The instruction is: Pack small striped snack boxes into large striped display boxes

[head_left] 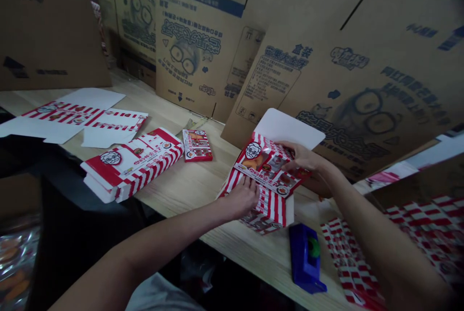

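Note:
A red-and-white striped printed carton (268, 168) sits tilted on the table in front of me, with a white flap (292, 127) standing up at its back. My right hand (299, 158) grips the carton's right side, thumb and fingers spread over the printed panel. My left hand (243, 199) is closed at the front, its bent fingers pressed at the edge between the upper panel and the striped side below; the fingertips are partly hidden. To the left lies a small printed box (197, 145). A blue tape dispenser (306, 258) stands near the table's front edge.
A folded carton (134, 163) and unfolded carton blanks (76, 115) lie on the left of the table (170, 190). Stacked striped cartons (431, 238) are at the right. Large brown cardboard boxes (203, 54) wall off the back. Bagged goods (16, 267) show at lower left.

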`<state>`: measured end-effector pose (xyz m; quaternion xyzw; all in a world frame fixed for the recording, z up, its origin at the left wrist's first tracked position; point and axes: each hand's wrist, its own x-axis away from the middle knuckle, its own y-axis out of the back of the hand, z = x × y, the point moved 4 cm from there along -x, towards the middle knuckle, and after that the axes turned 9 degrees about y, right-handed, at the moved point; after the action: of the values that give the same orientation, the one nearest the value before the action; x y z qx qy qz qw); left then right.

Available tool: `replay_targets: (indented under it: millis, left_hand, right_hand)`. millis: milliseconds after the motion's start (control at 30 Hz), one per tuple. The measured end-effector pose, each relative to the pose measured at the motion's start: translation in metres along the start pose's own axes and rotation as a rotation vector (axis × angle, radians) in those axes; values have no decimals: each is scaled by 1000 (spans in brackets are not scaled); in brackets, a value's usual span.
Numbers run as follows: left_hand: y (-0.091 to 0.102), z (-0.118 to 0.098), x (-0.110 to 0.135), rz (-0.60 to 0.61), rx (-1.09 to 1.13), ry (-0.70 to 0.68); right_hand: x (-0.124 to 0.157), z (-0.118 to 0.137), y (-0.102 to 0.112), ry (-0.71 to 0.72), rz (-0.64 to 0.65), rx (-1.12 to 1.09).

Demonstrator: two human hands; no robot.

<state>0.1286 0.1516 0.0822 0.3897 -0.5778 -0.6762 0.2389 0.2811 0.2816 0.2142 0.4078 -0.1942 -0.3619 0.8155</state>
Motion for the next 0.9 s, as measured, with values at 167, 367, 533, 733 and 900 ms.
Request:
replay_targets:
  millis: [167, 367, 533, 733, 900]
  left_hand:
    - [4, -1, -2, 74, 13, -8]
    - [-1, -2, 0, 54, -10, -7]
    - [-6, -2, 1, 13, -14, 1]
    - [-5, -1, 2, -19, 6, 4]
    - [-2, -2, 7, -6, 58, 1]
  right_hand:
    - [4, 6, 1, 56, -49, 120]
    - [-2, 4, -2, 61, -7, 179]
    - [-3, -4, -19, 85, 60, 218]
    - [5, -24, -50, 106, 99, 319]
    - [0, -9, -63, 119, 40, 476]
